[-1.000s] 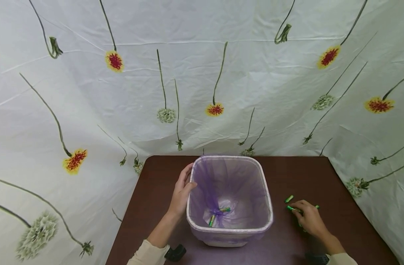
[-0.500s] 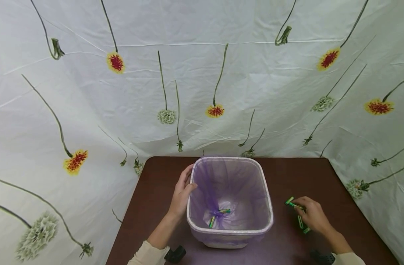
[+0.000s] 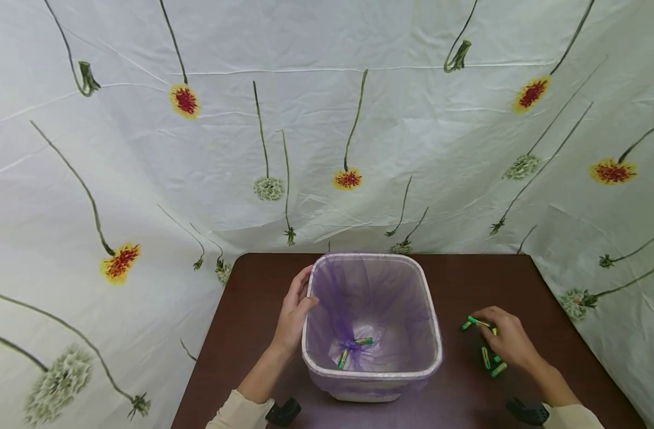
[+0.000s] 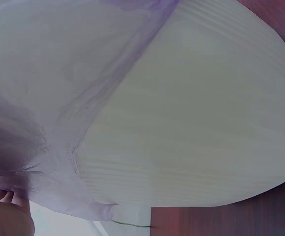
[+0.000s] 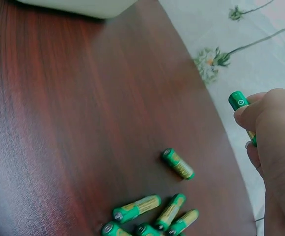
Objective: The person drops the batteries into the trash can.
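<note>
Dark-brown table [image 3: 466, 283] (bin [image 3: 367, 384], batteries [image 5: 178, 164] atop)

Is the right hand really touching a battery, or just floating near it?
Touching. The right wrist view shows it: the right hand pinches a green battery, whose two ends poke out of the grip.

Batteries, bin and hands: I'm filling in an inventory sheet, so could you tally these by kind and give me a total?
Bin: 1
Hands: 2 (left hand, right hand)
Batteries: at least 9 (2 batteries in the bin, 1 held battery, at least 6 loose batteries on the table; some are cut off)
Total: at least 12
</note>
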Available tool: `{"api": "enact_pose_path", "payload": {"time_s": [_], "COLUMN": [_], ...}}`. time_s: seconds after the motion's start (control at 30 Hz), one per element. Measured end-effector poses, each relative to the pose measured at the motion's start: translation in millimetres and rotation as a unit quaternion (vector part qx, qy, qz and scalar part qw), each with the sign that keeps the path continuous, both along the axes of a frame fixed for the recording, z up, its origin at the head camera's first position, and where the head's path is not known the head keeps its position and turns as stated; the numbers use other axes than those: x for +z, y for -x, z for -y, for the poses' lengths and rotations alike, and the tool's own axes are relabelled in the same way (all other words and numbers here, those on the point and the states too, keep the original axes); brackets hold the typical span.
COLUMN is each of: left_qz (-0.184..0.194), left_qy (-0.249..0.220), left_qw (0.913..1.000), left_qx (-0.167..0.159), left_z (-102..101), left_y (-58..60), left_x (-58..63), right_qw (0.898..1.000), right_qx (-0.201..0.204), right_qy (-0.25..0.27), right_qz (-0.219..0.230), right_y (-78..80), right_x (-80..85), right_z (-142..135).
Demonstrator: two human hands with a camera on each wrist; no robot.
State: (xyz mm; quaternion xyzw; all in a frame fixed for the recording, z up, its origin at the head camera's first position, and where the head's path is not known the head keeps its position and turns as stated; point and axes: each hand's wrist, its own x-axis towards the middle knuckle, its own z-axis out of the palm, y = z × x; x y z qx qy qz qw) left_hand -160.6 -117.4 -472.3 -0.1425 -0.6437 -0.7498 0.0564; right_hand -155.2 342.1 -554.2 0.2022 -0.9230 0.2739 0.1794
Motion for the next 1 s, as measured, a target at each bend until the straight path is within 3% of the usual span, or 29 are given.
{"api": "enact_pose_path", "payload": {"time_s": [1.0], "left_qz": [0.000], "left_qy": [0.012], "left_qw": [0.9999], "left_qx": [0.005], "left_z": [0.4], "left_y": [0.3], "left_x": [0.1], "right_qw": [0.997], "right_qx": [0.066], "right_qy": [0.009], "right_qz": [-0.038], "right_y": [18.5], "right_x": [78.6], "right_z": [23.2]}}
